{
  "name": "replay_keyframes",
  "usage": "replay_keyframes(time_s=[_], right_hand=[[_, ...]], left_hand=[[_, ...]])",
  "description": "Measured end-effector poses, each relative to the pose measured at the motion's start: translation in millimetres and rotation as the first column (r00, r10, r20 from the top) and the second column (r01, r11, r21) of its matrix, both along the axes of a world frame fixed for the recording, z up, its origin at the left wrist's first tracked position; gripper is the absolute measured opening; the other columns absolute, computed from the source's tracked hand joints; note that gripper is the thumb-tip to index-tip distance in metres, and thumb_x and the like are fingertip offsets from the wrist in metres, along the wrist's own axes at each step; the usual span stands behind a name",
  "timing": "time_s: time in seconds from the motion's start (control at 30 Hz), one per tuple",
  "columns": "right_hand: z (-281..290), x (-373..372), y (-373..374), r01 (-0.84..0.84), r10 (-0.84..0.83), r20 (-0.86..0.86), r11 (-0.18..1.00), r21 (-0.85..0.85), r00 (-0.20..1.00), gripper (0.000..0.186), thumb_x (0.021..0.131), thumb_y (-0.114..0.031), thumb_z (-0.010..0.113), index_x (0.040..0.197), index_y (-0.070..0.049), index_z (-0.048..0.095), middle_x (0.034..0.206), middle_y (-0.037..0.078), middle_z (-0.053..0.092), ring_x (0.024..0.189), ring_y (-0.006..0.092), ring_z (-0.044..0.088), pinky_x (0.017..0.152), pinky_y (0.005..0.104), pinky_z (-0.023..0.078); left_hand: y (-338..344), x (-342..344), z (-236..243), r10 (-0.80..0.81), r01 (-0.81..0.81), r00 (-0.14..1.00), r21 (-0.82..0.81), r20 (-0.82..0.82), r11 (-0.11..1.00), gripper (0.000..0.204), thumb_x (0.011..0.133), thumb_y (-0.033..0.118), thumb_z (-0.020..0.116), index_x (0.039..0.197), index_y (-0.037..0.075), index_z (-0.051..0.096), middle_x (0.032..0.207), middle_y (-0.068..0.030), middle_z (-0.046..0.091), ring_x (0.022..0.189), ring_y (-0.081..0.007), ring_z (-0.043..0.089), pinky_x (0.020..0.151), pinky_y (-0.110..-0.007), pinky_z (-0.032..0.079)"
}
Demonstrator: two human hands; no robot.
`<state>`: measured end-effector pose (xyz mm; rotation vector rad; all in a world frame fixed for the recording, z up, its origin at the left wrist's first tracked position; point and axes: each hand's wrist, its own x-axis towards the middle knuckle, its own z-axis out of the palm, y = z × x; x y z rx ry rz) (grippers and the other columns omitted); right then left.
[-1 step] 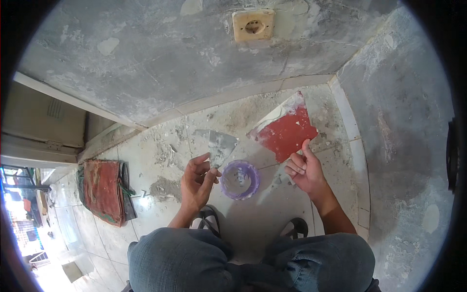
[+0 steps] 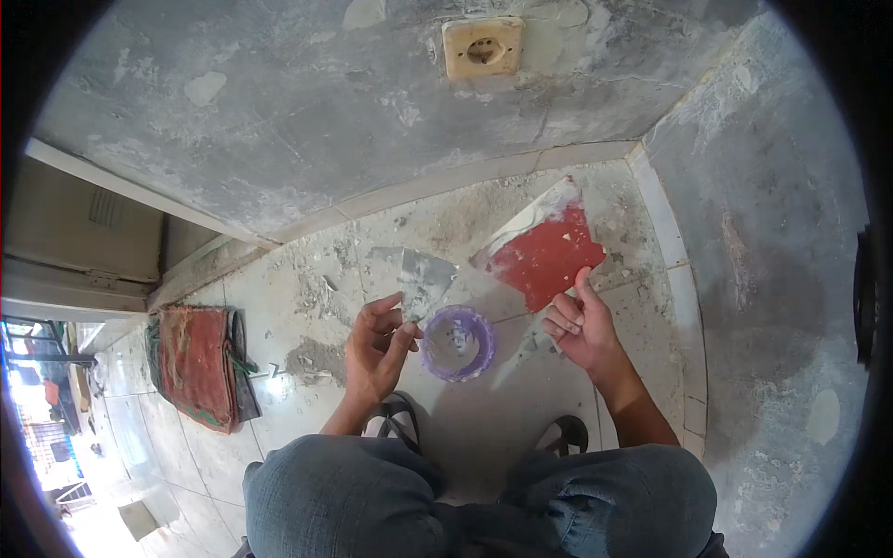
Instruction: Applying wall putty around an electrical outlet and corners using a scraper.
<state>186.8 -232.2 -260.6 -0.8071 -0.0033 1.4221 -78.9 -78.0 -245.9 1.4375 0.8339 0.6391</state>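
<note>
Both hands flank the purple cup [image 2: 456, 342] (floor edge beyond): left hand [image 2: 377, 349] empty, half-curled; right hand [image 2: 581, 325] grips scraper [image 2: 530, 346].

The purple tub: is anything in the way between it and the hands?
Nothing visible. The purple tub sits on the floor between both hands; the left hand is right beside its rim, and the right hand, gripping a putty knife, is close.

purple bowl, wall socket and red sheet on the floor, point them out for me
purple bowl [image 2: 457, 342], head view, on its near rim
wall socket [image 2: 483, 47], head view, on its cream faceplate
red sheet [image 2: 547, 258], head view, on its red middle
</note>
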Motion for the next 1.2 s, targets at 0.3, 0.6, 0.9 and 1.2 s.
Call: replay_keyframes(time_s=[0.3, 0.6, 0.9, 1.2], right_hand=[[-0.4, -11.8, 3.2, 0.024, -0.03, -0.027, 0.982, -0.19, 0.999, 0.062, 0.098, -0.061, 0.032, 0.053, -0.019, 0.03, 0.049, -0.006, 0.024, 0.049, 0.0081, 0.028, 0.057, 0.0246, 0.029], [12.5, -21.1, 2.6, -0.109, 0.112, 0.082, 0.993, -0.048, 0.99, 0.058, 0.1, -0.058, 0.027, 0.059, -0.017, 0.036, 0.049, -0.006, 0.026, 0.048, 0.0081, 0.027, 0.056, 0.0249, 0.028], [14.9, -28.3, -3.0, -0.051, 0.041, 0.253, 0.998, 0.03, 0.967, 0.034, 0.103, -0.044, 0.035, 0.086, -0.018, 0.046, 0.053, -0.005, 0.029, 0.052, 0.008, 0.029, 0.058, 0.0264, 0.032], [29.8, -35.8, 3.2, 0.063, -0.041, 0.444, 0.997, -0.034, 0.895, 0.034, 0.105, -0.036, 0.035, 0.084, -0.012, 0.048, 0.056, -0.004, 0.033, 0.054, 0.0075, 0.032, 0.057, 0.0264, 0.034]], left_hand=[[-4.1, 2.4, 5.0, -0.115, 0.113, 0.993, -0.083, -0.019, 0.99, 0.036, 0.093, 0.002, 0.058, 0.128, -0.002, 0.047, 0.089, -0.0092, 0.064, 0.077, -0.0126, 0.063, 0.069, -0.026, 0.052], [-2.7, 2.5, -5.3, -0.139, 0.13, 0.982, -0.075, -0.129, 0.989, 0.036, 0.093, 0.006, 0.06, 0.127, -0.004, 0.05, 0.088, -0.0099, 0.066, 0.072, -0.011, 0.061, 0.066, -0.024, 0.051], [-3.2, 9.1, -5.7, -0.152, 0.137, 0.977, -0.101, -0.152, 0.985, 0.033, 0.095, 0.003, 0.055, 0.127, -0.005, 0.05, 0.09, -0.0099, 0.065, 0.079, -0.0117, 0.06, 0.068, -0.026, 0.049], [-2.6, 9.6, -7.2, -0.145, 0.132, 0.985, -0.128, -0.097, 0.983, 0.033, 0.095, 0.002, 0.055, 0.127, -0.004, 0.05, 0.09, -0.0091, 0.064, 0.08, -0.0119, 0.061, 0.068, -0.026, 0.049]])
